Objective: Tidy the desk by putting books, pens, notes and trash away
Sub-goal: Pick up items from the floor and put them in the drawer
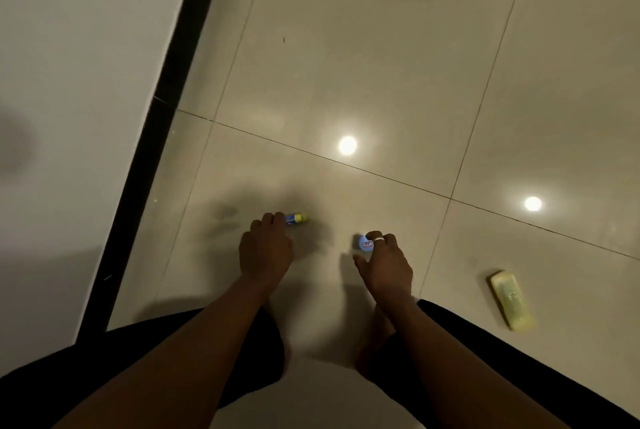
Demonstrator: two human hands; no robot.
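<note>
Low over a glossy tiled floor, my left hand [266,248] curls its fingers round one end of a small blue and yellow stick-shaped item [296,218] that lies on the tile. My right hand [384,262], with a ring on one finger, grips a small round blue and white object [365,243] with a red mark on its face, pinched between fingers and thumb just above the floor. What either item is exactly cannot be read.
A pale yellow oblong object [510,300] lies on the floor to the right. A black skirting strip [152,138] and white wall [69,82] run along the left. My dark-clothed legs [173,342] fill the bottom. Ceiling lights reflect off the tiles.
</note>
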